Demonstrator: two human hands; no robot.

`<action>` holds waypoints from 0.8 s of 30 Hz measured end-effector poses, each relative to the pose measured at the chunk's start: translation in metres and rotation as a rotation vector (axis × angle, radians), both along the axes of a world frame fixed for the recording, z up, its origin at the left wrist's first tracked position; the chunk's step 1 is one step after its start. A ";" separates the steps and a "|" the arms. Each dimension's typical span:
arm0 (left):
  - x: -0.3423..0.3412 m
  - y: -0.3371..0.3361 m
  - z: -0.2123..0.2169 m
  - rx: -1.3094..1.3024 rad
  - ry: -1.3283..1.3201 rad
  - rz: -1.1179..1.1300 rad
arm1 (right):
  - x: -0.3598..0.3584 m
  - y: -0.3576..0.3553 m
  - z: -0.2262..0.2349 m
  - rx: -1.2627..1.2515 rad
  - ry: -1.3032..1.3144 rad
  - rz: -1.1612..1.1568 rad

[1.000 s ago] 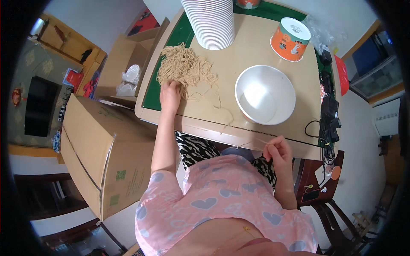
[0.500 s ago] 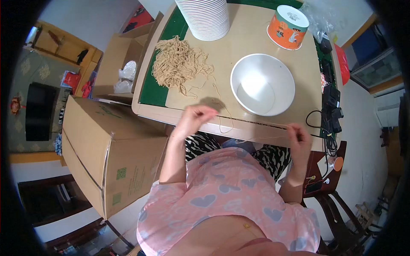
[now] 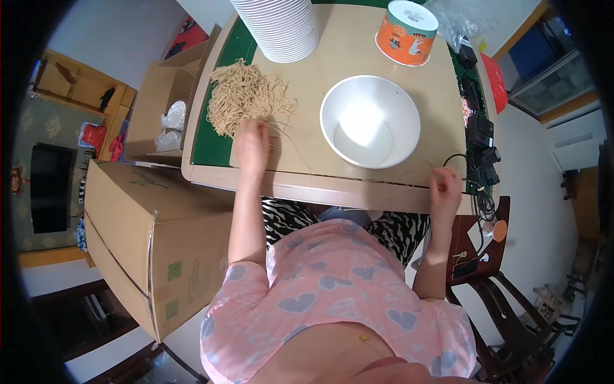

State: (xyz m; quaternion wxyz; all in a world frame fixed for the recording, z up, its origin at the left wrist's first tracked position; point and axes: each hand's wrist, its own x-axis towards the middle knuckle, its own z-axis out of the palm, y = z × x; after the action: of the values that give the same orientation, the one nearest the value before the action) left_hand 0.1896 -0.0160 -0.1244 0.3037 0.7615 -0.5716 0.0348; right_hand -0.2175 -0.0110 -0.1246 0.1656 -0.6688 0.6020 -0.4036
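A tangled heap of tan string [image 3: 246,96] lies at the left of the table. My left hand [image 3: 253,144] is at its near edge, fingers curled together on strands there. Loose strands run from the heap toward the table's front edge. My right hand [image 3: 446,187] is closed in a pinch over the front edge at the right, with a thin strand trailing leftward from its fingertips. Between the hands, a little farther back, stands a white round tub [image 3: 371,121], its open mouth up and only its bare inside showing.
A tall stack of white paper tubs [image 3: 278,29] stands at the back. An orange printed tub [image 3: 407,35] sits upside down at back right, beside clear plastic bags [image 3: 454,22]. Black adapters and cables [image 3: 481,134] line the right edge. Large cardboard boxes [image 3: 179,256] stand at left.
My left hand has moved left and away from me, from above the front edge to the string heap. My right hand stays near the front edge. The whole view has shifted slightly.
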 end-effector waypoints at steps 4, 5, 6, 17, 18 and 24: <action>-0.004 0.004 0.033 -0.066 0.018 -0.013 | 0.041 0.012 -0.005 0.236 -0.139 0.284; -0.013 0.007 0.043 -0.111 0.015 -0.127 | 0.048 0.010 -0.010 0.237 -0.139 0.280; -0.023 0.008 0.053 -0.103 0.034 -0.256 | 0.053 0.005 -0.014 0.188 -0.031 0.346; -0.095 0.012 0.114 0.080 -0.063 -0.769 | 0.066 -0.001 -0.022 -0.057 0.050 0.330; -0.095 0.010 0.115 0.078 -0.067 -0.776 | 0.065 0.002 -0.022 0.068 -0.186 0.287; -0.109 -0.001 0.112 0.112 0.317 -0.742 | 0.066 0.006 0.003 0.268 -0.874 0.303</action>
State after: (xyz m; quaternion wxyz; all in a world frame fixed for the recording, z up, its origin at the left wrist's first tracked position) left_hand 0.0804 -0.0166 -0.0125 0.3380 0.5149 -0.7547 -0.2261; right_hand -0.1517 -0.0053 -0.1214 0.5449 -0.4894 0.4186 -0.5369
